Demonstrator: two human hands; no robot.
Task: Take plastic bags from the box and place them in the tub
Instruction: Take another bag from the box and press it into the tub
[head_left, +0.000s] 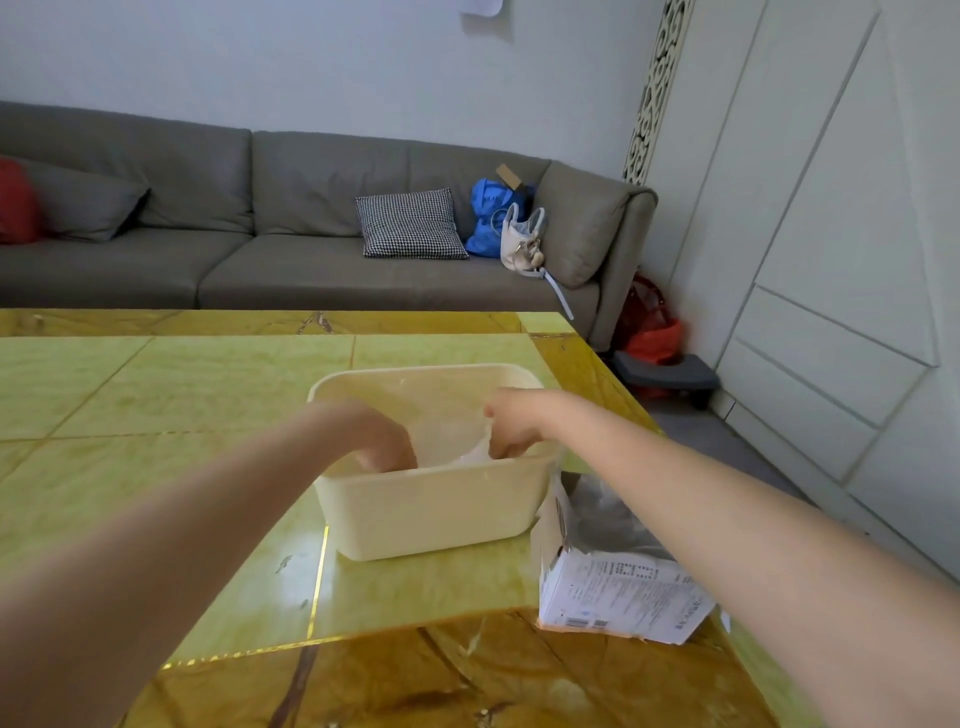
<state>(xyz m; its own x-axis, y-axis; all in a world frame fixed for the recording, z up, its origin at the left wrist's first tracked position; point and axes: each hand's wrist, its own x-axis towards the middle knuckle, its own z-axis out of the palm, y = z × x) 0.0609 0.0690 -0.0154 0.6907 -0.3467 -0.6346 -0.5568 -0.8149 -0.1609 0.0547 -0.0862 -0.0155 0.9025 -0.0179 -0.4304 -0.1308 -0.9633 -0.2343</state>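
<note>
Both hands are down inside the cream plastic tub, which sits on the shiny yellow-green bench. The left hand reaches low into the tub with its fingers hidden behind the near wall, so I cannot tell if it holds anything. The right hand has its fingers curled round a thin clear plastic bag just below it. This looks like the putting-in step. The torn white cardboard box lies under the right arm, just beside the tub. Next, the hands should let go of the bag, then reach back to the box for another.
</note>
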